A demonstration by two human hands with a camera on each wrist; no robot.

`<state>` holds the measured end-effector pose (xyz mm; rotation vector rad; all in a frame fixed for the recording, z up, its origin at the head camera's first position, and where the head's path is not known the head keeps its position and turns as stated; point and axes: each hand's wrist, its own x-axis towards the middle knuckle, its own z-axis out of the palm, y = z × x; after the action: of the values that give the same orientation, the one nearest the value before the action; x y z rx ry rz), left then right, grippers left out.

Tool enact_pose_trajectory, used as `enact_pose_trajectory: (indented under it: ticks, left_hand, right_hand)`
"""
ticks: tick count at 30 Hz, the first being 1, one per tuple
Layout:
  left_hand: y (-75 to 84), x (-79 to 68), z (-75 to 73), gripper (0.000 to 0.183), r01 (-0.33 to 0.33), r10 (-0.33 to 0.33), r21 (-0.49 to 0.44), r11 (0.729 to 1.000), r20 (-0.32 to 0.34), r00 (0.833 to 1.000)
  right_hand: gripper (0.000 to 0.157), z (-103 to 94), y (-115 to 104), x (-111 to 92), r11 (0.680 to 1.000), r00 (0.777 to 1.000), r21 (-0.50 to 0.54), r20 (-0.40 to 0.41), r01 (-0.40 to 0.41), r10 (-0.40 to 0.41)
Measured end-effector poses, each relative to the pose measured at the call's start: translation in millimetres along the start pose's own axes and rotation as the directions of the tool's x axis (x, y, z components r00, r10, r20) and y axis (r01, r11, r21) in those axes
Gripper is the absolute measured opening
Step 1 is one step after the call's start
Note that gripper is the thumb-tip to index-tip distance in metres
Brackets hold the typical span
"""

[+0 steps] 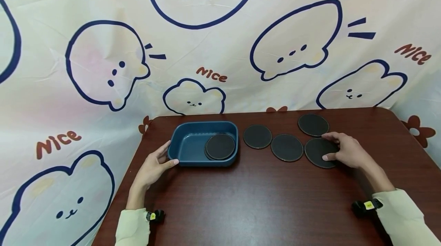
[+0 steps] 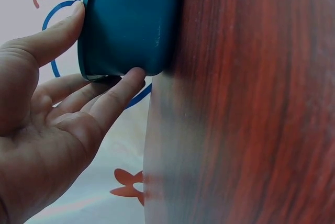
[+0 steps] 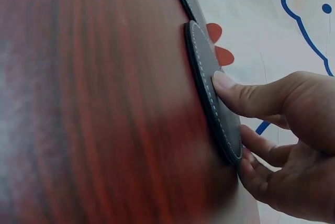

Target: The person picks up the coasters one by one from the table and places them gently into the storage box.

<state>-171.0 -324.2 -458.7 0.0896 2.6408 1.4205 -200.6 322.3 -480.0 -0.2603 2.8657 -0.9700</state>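
A blue rectangular tray (image 1: 193, 162) stands on the table at left. My left hand (image 1: 154, 165) grips its left end, thumb at the near corner; in the left wrist view the fingers (image 2: 118, 96) press the tray's end wall (image 2: 128, 25). Inside the tray, at its right end, lie stacked round black coasters (image 1: 220, 146). On the right, my right hand (image 1: 349, 151) holds a black coaster (image 1: 317, 152) by its right edge. The right wrist view shows the thumb (image 3: 225, 82) on top of this stitched coaster (image 3: 209, 77) and fingers at its rim.
Between tray and right hand, one coaster (image 1: 257, 136) and another coaster (image 1: 287, 147) lie flat. A further coaster (image 1: 313, 124) sits behind the held one. The dark wooden table (image 1: 241, 204) ends at a patterned cloth backdrop (image 1: 237, 54).
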Motion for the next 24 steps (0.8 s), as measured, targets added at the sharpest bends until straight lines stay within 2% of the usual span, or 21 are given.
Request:
enact_pose_trajectory:
  ticks: [13, 24]
  left_hand:
    - [-4.8, -4.1, 1.2, 0.084, 0.007, -0.007, 0.002, 1.000, 0.001, 1.000]
    - [-1.6, 2.5, -0.7, 0.084, -0.009, 0.009, 0.001, 1.000, -0.003, 1.000]
  right_hand:
    - [0.086, -7.9, -4, -4, 0.989, 0.991, -0.054, -0.024, -0.136, 0.134]
    - [0.065, -22.7, -10, -5, 0.990, 0.992, -0.063, -0.015, -0.127, 0.126]
